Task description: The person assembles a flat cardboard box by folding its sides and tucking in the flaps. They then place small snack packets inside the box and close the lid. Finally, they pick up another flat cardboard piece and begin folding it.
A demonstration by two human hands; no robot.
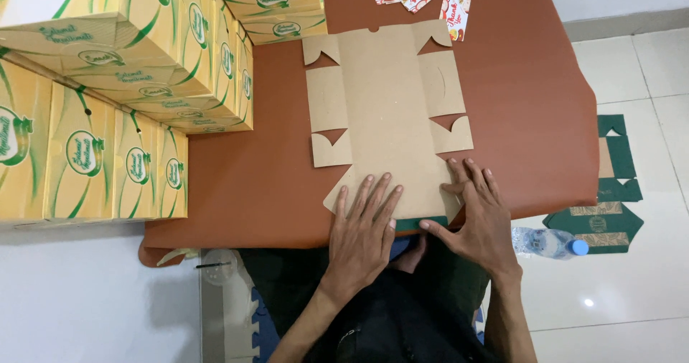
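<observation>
To my far left the stack of yellow boxes (108,83) crowds the brown table (531,119), close enough to the flat cardboard sheet (387,112) that a shove of the sheet that way would, I think, bump them. The sheet lies unfolded in the middle of the table, brown side up, its near edge at the table's front edge just before me. My left hand (364,234) rests flat on that near part, fingers spread wide, gripping nothing — only pressing down. If the pressure eases, I judge the sheet could slide and any crease come out crooked. My right hand (477,216) lies open on the near right corner, thumb tucked under the green edge (420,224); a hard pull there might tear the flap. Further right, on the floor, stands a plastic bottle (549,242) beside a green flattened box (610,191) — an elbow swing could knock the bottle over.
</observation>
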